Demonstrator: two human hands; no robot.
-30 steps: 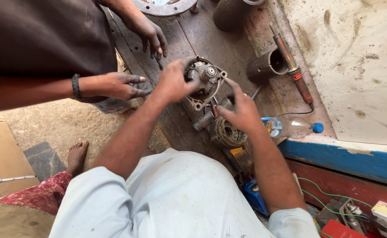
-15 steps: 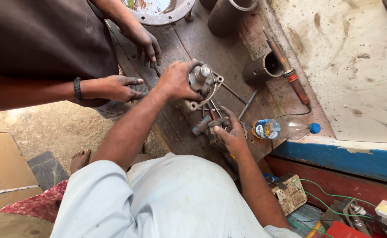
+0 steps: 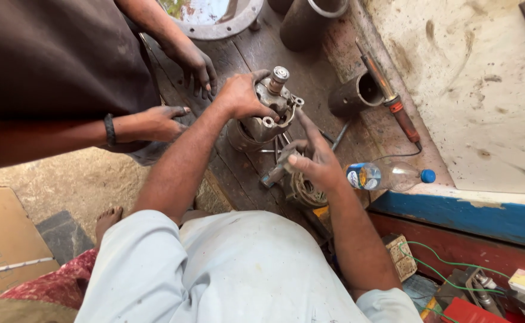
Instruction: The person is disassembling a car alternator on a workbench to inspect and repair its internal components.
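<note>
Lap: the person's pale grey clothing fills the bottom of the view, both forearms reaching away from it.
Right hand (image 3: 313,161): fingers half spread, forefinger pointing up toward the motor; thumb and lower fingers curl around a small metal tool (image 3: 274,171). It hovers over a round wound coil part (image 3: 304,191) lying on the worktop (image 3: 310,72).
Left hand (image 3: 241,96): closed on the side of the grey motor housing (image 3: 262,116), which stands upright on the worktop with its short shaft (image 3: 279,76) pointing up.
Bottle: a clear plastic bottle (image 3: 385,175) with a blue cap lies on its side just right of the right hand.
Soldering iron: a rusty soldering iron (image 3: 394,101) rests near the worktop's right edge, beside a dark metal cylinder (image 3: 355,94).
Co-worker: another person's two hands (image 3: 193,63) (image 3: 158,122) rest on the worktop's left side, empty.
Far edge: a round metal flange plate (image 3: 214,18).
</note>
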